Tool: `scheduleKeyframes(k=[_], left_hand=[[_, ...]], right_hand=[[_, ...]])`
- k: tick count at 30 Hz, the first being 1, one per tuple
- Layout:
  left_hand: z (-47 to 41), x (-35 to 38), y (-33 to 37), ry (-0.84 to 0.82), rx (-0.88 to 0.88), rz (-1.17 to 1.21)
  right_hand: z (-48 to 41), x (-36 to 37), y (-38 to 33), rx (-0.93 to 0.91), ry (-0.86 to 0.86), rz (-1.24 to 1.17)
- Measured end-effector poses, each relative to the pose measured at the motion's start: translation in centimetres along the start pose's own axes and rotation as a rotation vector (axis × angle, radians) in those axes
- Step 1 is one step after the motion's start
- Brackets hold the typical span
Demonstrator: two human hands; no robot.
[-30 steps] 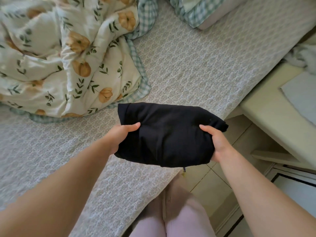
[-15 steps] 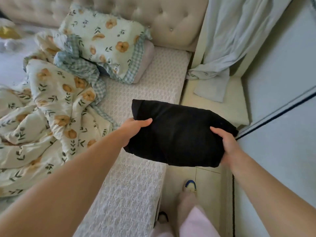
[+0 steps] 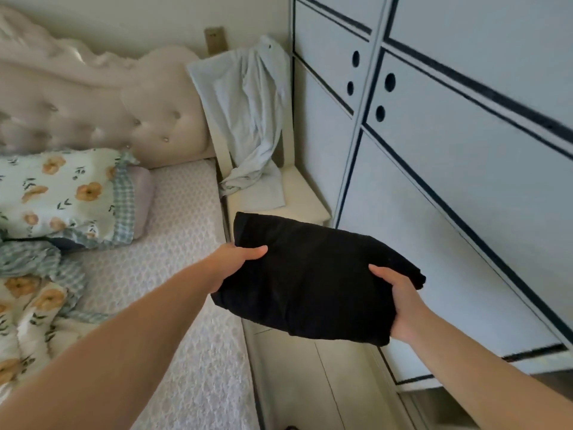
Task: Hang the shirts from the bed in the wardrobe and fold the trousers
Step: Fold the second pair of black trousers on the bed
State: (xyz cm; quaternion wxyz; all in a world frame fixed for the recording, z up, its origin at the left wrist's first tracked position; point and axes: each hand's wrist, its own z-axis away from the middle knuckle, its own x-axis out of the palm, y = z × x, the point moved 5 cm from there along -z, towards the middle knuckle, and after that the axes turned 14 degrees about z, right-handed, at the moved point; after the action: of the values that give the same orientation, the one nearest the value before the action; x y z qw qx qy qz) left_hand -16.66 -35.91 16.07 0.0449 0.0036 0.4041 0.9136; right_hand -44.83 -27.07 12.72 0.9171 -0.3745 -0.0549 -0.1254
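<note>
As only the head view is available, everything is read from it. A black folded bundle (image 3: pixel 313 280), which by the task is most likely the trousers, is held in the air between both hands. It is above the gap between the bed (image 3: pixel 186 243) and the wardrobe (image 3: pixel 465 197) and touches neither. The left hand (image 3: pixel 235 262) grasps its left edge with the thumb on top and the fingers hidden under the cloth. The right hand (image 3: pixel 400 302) grasps the right edge in the same way.

The bundle looks compact and roughly rectangular, so the folding of this piece seems finished. What is left for it, as a judgement, is to put it down somewhere, and nothing shows where. The wardrobe doors appear closed.

No shirt is seen on the visible part of the bed. Only a flowered pillow (image 3: pixel 62 193) and a flowered quilt (image 3: pixel 31 305) lie there, in front of a padded headboard (image 3: pixel 139 119). A pale blue garment (image 3: pixel 248 119) hangs over a chair (image 3: pixel 304 193) between the bed and the wardrobe. Whether it is a shirt that belongs to the task cannot be told. If it is, the hanging part is not complete.
</note>
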Motion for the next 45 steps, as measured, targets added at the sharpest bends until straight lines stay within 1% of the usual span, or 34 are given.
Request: scheduleKeyframes(k=[5,9,13,18,20,23,27,32,36,41,45], left_hand=[[1.4,5.2,0.6,-0.077,0.041,-0.067],[3.1,8.9,-1.3,-0.109,0.048,-0.097],[5.5,12.0,-3.2,-0.101,0.069,-0.136],[9.9,16.0,-6.4,-0.144,0.066,-0.161],[11.7,18.1,-7.8,-0.176,0.068,-0.165],[13.7,22.2,-9.9,-0.256,0.069,-0.169],[15.9,28.7,-10.6,-0.380,0.101,-0.207],[19.5,38.0,-10.2,-0.538,0.219,-0.289],[22.4,45.0,-9.9,-0.651,0.276,-0.316],[24.1,51.9,-10.1,-0.707,0.250,-0.369],[24.7,57.2,-10.8,-0.760,0.197,-0.438]], right_hand=[[3.7,-4.7,0.8,-0.050,0.090,-0.057],[6.0,-8.5,2.9,-0.058,0.137,-0.093],[8.5,-11.1,5.4,-0.068,0.141,-0.103],[13.2,-15.5,9.2,-0.121,0.106,-0.137],[15.3,-17.8,10.8,-0.149,0.104,-0.175],[18.5,-21.8,12.5,-0.203,0.149,-0.215],[23.0,-26.9,13.7,-0.266,0.238,-0.277],[28.6,-33.2,14.4,-0.347,0.381,-0.416],[32.2,-38.0,15.1,-0.392,0.498,-0.543],[35.8,-42.5,15.8,-0.463,0.636,-0.597],[37.6,-45.5,17.1,-0.435,0.721,-0.630]])
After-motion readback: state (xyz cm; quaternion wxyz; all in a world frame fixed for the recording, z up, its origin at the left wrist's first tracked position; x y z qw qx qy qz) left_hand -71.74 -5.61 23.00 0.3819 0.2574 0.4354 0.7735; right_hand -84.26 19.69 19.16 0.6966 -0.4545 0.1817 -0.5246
